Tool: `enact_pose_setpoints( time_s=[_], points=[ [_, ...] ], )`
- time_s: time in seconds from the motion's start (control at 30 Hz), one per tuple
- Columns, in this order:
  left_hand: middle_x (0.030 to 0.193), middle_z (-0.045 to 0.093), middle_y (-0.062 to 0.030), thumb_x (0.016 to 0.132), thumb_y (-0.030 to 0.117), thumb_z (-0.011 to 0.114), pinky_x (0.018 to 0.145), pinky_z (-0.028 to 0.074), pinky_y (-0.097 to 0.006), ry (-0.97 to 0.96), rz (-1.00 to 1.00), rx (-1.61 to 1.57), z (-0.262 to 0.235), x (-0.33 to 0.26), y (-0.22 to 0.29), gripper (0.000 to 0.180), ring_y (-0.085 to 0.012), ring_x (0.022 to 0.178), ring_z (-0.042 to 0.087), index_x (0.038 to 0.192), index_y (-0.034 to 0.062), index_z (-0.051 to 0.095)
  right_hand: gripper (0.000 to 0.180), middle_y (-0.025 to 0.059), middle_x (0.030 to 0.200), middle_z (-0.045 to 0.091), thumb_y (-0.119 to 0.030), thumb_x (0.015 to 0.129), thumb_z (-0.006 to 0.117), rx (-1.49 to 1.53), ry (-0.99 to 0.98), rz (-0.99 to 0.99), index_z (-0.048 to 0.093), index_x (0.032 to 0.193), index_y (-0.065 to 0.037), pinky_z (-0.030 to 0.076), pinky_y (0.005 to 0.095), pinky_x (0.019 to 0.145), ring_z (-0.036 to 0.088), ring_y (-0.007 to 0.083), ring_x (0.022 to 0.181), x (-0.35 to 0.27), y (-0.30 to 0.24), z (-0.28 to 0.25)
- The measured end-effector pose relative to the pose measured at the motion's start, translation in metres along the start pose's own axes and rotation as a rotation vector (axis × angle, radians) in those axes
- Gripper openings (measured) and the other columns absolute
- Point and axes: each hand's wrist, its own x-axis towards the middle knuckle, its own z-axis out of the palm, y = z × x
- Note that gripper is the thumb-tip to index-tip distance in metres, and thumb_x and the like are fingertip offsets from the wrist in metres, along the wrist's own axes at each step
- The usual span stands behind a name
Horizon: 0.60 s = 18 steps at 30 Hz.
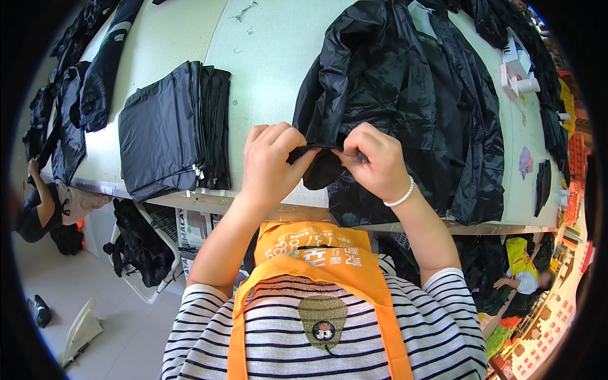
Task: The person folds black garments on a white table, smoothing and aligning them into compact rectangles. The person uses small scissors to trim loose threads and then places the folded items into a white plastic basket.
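Both hands, the left hand (pixel 271 159) and right hand (pixel 373 161), pinch a cuff of the shiny black nylon jacket (pixel 405 107) at the near edge of the pale green tabletop (pixel 266 57); this looks like folding, and smoothing the sleeve flat seems needed.

A black, glossy jacket (pixel 405 107) lies crumpled at the near edge of the pale tabletop (pixel 266 57), spreading toward its right edge. One narrow strip of its fabric (a cuff or hem, hard to tell which) is pulled taut and level just above the near edge.
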Motion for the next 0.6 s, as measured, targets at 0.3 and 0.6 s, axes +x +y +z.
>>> enact_pose_setpoints(
  time_s=[0.3,0.6],
  points=[
    [0.079,0.061,0.0018,0.056,0.018,0.075,0.073,0.036,-0.035,0.137,0.488,0.200,-0.010,-0.010,-0.016,0.029,-0.0152,0.068,0.057,0.074,0.0124,0.052,0.022,-0.0026,0.066,0.050,-0.012,0.077,0.077,0.518,-0.223,0.425,0.063,0.090,-0.001,0.035,0.0193,0.052,0.041,0.0035,0.056,0.005,-0.020,-0.008],
    [0.078,0.061,0.0041,0.061,0.019,0.076,0.072,0.033,-0.033,0.143,0.457,0.186,-0.008,-0.010,-0.009,0.026,-0.0120,0.067,0.056,0.074,0.0141,0.054,0.013,-0.0055,0.061,0.046,-0.010,0.085,0.067,0.589,-0.241,0.547,0.060,0.080,0.001,0.034,0.0204,0.051,0.037,0.0024,0.057,0.014,-0.025,0.006]
  ],
)
